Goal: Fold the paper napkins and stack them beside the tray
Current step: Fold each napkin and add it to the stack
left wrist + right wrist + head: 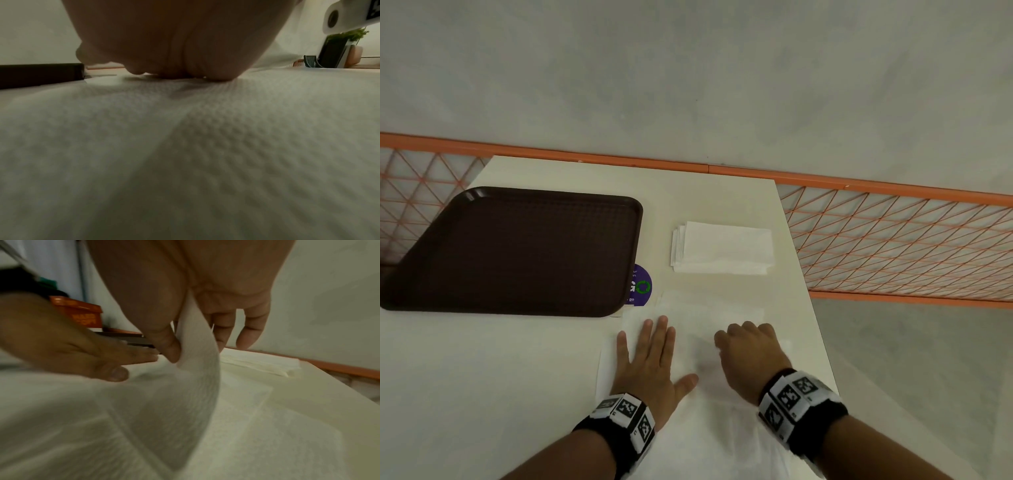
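Observation:
A white paper napkin point(698, 346) lies spread on the table's near part. My left hand point(650, 356) presses flat on its left side with fingers straight; the palm point(174, 40) rests on the embossed sheet point(205, 146). My right hand point(750, 353) pinches the napkin's edge point(197, 344) between thumb and fingers and lifts it into a curl. A stack of folded napkins point(722, 251) sits to the right of the dark brown tray point(517, 250); the stack point(261, 363) lies beyond the fingers.
The white table point(465, 377) ends at a right edge close to my right wrist. An orange mesh railing point(893, 240) runs behind and to the right. A purple sticker point(640, 286) peeks from under the tray's corner.

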`<move>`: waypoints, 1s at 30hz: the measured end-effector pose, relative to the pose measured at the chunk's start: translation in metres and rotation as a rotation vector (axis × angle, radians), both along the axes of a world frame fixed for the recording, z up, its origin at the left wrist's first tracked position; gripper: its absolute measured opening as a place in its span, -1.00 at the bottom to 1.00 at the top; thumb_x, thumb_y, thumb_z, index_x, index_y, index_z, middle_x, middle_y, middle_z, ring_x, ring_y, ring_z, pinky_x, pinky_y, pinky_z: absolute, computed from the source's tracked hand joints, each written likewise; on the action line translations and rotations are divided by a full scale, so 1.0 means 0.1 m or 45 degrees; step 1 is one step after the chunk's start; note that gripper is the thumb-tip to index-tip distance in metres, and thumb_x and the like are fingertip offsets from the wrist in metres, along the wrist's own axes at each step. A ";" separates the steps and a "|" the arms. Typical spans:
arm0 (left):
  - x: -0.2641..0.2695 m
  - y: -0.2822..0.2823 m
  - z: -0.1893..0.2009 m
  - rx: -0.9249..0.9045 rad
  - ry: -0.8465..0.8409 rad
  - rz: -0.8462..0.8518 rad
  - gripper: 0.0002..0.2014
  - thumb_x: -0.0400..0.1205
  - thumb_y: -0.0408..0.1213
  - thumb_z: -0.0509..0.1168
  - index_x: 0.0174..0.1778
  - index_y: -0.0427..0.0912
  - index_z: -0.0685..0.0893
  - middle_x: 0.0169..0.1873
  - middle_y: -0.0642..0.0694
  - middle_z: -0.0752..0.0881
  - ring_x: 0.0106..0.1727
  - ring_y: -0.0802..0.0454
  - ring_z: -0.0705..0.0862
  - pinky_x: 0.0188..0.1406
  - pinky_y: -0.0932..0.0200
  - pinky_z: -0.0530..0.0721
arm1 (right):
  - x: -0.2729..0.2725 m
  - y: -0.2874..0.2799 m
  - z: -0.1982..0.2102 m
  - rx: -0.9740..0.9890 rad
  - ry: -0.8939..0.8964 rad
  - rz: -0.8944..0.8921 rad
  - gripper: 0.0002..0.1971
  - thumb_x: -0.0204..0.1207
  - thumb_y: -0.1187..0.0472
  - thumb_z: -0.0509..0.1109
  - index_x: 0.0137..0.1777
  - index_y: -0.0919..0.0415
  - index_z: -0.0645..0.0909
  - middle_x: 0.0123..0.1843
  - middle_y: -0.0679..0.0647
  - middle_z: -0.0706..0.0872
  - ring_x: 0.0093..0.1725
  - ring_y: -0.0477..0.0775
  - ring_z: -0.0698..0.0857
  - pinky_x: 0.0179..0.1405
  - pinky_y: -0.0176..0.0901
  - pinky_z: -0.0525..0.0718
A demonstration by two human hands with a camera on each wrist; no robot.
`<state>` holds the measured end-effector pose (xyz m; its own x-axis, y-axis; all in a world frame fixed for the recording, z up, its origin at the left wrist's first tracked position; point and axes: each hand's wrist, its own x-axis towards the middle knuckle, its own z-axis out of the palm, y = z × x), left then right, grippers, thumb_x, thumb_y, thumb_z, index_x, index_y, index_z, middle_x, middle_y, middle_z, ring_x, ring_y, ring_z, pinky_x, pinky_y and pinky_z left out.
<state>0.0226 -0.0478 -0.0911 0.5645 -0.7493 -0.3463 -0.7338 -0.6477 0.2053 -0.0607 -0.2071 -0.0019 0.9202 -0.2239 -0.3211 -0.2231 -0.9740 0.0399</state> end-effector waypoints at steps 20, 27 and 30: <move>0.45 -0.23 0.87 -0.717 0.949 0.464 -0.90 0.52 -0.22 0.49 -0.07 -0.01 0.82 -0.15 0.06 0.84 -0.07 0.11 0.80 0.12 0.04 0.73 | -0.40 -0.52 0.15 1.615 -0.685 -1.144 -0.85 0.44 0.33 0.54 0.01 0.22 0.76 -0.07 0.18 0.85 -0.05 0.23 0.81 0.05 0.19 0.77; 0.46 -0.29 0.86 -0.918 1.043 0.693 -0.95 0.54 -0.24 0.46 -0.11 -0.06 0.81 -0.17 -0.07 0.84 -0.04 -0.08 0.80 0.05 0.01 0.73 | -0.37 -0.53 0.12 1.729 -0.759 -1.317 -0.90 0.55 0.25 0.45 0.00 0.25 0.74 -0.15 0.11 0.85 -0.21 0.04 0.80 -0.31 -0.06 0.77; 0.51 -0.32 0.72 -0.956 0.780 0.892 -0.81 0.61 -0.08 0.37 -0.06 -0.11 0.76 -0.21 -0.03 0.80 -0.13 -0.01 0.76 0.08 -0.04 0.73 | -0.29 -0.66 0.10 1.588 -0.825 -1.435 -0.92 0.55 0.21 0.46 -0.06 0.22 0.73 -0.25 0.11 0.79 -0.38 0.03 0.70 -0.46 -0.18 0.67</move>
